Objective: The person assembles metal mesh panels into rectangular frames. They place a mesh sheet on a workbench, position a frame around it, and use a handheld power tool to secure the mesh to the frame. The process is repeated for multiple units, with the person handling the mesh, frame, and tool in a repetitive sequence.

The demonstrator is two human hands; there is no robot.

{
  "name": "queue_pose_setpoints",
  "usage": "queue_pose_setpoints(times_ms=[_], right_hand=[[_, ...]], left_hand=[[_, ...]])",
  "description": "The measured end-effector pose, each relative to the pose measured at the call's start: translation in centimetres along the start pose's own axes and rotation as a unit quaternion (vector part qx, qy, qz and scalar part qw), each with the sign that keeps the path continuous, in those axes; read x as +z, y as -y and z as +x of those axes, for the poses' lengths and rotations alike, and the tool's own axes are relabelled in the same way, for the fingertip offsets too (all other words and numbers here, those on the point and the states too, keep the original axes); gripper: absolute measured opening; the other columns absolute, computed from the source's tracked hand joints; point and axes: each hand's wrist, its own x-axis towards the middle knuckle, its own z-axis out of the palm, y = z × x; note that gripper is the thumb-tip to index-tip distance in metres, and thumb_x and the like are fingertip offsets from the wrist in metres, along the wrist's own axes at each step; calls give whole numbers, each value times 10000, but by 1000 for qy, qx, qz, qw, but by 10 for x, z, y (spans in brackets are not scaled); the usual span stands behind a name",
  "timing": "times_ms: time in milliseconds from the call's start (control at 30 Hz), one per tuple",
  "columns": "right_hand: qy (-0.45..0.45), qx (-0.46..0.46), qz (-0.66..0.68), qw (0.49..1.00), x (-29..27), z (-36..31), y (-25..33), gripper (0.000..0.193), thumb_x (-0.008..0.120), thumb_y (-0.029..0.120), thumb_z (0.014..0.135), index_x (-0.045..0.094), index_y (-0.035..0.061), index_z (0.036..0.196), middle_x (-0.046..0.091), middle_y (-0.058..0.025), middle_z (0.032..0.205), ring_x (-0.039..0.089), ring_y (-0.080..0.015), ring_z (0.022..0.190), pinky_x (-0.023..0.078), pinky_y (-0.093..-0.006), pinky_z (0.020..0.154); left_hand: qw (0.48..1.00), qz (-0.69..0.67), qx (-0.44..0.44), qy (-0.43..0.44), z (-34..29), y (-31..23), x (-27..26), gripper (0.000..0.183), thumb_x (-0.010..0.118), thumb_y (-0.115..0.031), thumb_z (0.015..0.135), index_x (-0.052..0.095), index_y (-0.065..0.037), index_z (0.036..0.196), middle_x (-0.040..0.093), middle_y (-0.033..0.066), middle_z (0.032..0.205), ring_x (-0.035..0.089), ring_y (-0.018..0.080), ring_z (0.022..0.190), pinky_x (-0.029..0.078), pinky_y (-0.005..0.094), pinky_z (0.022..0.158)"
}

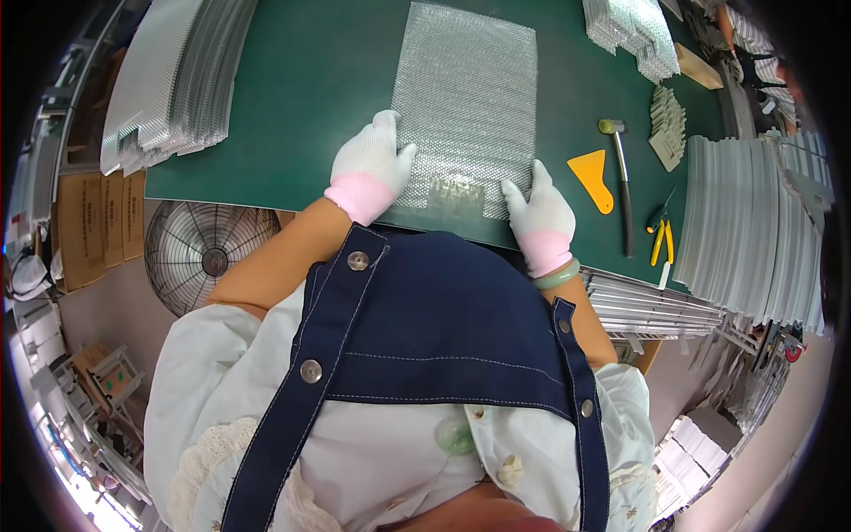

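Observation:
A silvery rectangular metal mesh sheet (468,97) lies before me, with a rectangular notch in its near edge. My left hand (372,164), in a white knit glove with a pink cuff, grips its left edge, the thumb over the mesh. At the lower right corner my right hand (539,217), gloved the same way, holds the right edge between thumb and fingers. The fingertips under the sheet are hidden. Right of the sheet lie a yellow plastic scraper (592,180) and a hammer (623,182) with a black handle.
Stacked mesh sheets (177,84) stand at the left of the green table (301,80), another stack (631,35) at the far right. Pale strips (731,230), yellow-handled pliers (662,241) and small grey pieces (667,129) lie rightward. A floor fan (208,253) is below left.

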Motion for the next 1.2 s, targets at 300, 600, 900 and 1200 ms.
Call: queue_pose_setpoints(times_ms=[300, 600, 900, 1200], right_hand=[[-11, -17, -8, 1000, 3, 2, 0, 678, 619, 465, 919, 471, -4, 1387, 704, -230, 897, 692, -401, 820, 547, -477, 732], [5, -129, -134, 983, -34, 13, 21, 633, 667, 341, 874, 466, 41, 1394, 627, -168, 1225, 599, -339, 1164, 462, -478, 977], [112, -310, -49, 943, -52, 56, 6, 375, 618, 331, 904, 674, 70, 1168, 664, -150, 1153, 619, -315, 1086, 447, -458, 978], [-302, -102, 74, 945, -144, 304, -23, 446, 536, 448, 938, 712, 43, 1004, 706, -220, 982, 676, -410, 952, 526, -486, 854]], left_hand=[[999, 8, -18, 28, 5, 2, 0, 549, 712, -305, 863, 510, -6, 1277, 675, 205, 986, 680, 373, 903, 542, 446, 810], [955, 212, 206, -19, 16, 4, -6, 635, 632, -231, 809, 447, -66, 1393, 425, 143, 1440, 373, 351, 1364, 285, 559, 1116], [968, 165, 189, 14, 65, -12, -15, 563, 599, -416, 886, 562, -38, 1302, 488, 218, 1394, 420, 384, 1337, 216, 625, 1138], [951, 115, 286, -2, 83, 3, 3, 571, 621, -409, 868, 573, -29, 1292, 474, 233, 1412, 385, 408, 1371, 220, 613, 1145]])
